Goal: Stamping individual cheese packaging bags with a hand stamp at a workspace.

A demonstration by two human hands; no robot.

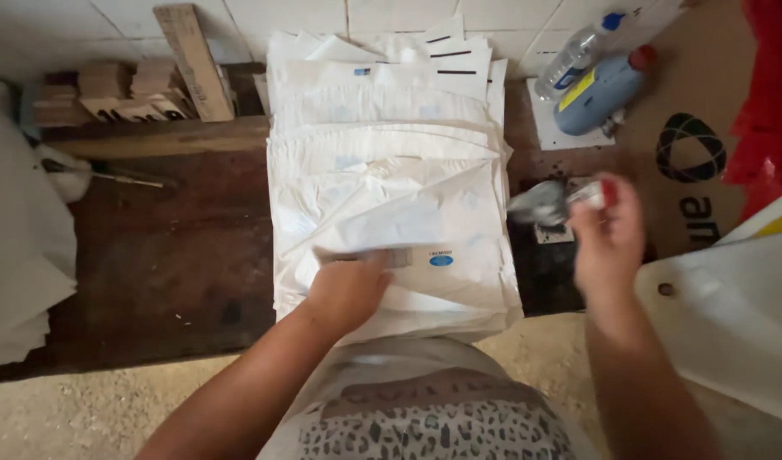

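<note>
Dark wooden worktop (169,255) carries a tall stack of white woven sacks (391,187), flat, creased, overlapping toward the wall, some with faint blue print; top sack (408,230) folded at an angle, a small blue oval mark near its lower edge; left hand (348,290) presses flat on its near edge, grip released; right hand (608,234), raised beside the stack, grip pinched on a small white object with a red tip (597,193), blurred.

One stack of white bags (391,170), two plastic bottles (578,55) (600,94) and two hands (348,290) (608,234) are counted.
</note>
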